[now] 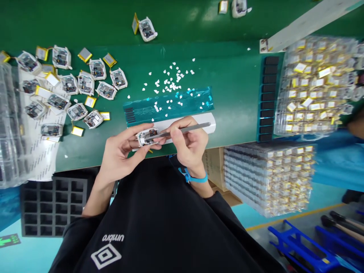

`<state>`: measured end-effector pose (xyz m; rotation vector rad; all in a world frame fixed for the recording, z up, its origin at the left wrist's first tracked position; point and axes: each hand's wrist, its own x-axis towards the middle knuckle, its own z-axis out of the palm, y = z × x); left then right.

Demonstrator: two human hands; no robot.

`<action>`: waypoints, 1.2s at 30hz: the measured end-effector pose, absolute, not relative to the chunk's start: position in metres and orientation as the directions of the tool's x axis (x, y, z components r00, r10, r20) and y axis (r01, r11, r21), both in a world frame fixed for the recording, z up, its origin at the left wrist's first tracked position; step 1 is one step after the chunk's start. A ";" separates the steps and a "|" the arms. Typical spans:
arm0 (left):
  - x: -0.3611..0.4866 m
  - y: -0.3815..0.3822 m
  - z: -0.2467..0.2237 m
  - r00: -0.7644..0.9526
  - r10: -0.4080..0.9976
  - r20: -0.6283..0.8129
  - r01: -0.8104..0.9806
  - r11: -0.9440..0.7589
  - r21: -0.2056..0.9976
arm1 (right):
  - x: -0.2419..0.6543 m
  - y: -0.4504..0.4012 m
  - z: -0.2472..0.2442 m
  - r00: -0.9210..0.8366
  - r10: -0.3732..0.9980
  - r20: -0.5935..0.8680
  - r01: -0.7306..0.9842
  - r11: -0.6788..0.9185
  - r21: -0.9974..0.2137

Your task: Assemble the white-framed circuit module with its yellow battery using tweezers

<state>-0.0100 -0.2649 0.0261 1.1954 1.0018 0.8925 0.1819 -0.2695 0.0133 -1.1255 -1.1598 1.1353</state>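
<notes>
My left hand (122, 151) is shut on a small white device housing (147, 137) with an exposed circuit board, held just above the near edge of the green table (233, 94). Gripped in my right hand (189, 146), which wears a blue wrist strap (193, 177), is a pair of metal tweezers (184, 129). The tweezers' tips rest at the right side of the housing. Both hands are close together over a white strip (209, 123).
Several more white housings with yellow batteries (71, 87) lie at the left. Small white bits (170, 81) are scattered above a teal film sheet (170, 104). Clear trays of batteries (315, 83) and a tall stack (270, 178) stand at the right. A black foam grid tray (54, 204) sits lower left.
</notes>
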 end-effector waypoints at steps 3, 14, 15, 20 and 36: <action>-0.009 -0.265 0.029 0.334 0.930 -0.152 -0.040 0.175 0.984 | 0.182 -0.268 0.013 0.074 0.997 0.034 -0.001 0.035 -0.999; -0.012 -0.265 0.031 0.321 0.928 -0.187 0.012 0.193 0.981 | 0.181 -0.265 0.009 0.031 0.998 0.059 -0.069 0.061 -0.996; -0.012 -0.265 0.031 0.317 0.930 -0.188 0.013 0.194 0.981 | 0.181 -0.265 0.009 0.031 0.998 0.062 -0.067 0.064 -0.996; -0.011 -0.266 0.031 0.308 0.936 -0.167 -0.016 0.181 0.983 | 0.182 -0.265 0.013 0.028 0.996 0.088 -0.097 0.091 -0.991; -0.017 -0.281 0.018 0.125 0.983 -0.134 0.134 0.118 0.984 | 0.193 -0.264 0.009 0.061 0.996 0.063 -0.001 0.063 -0.998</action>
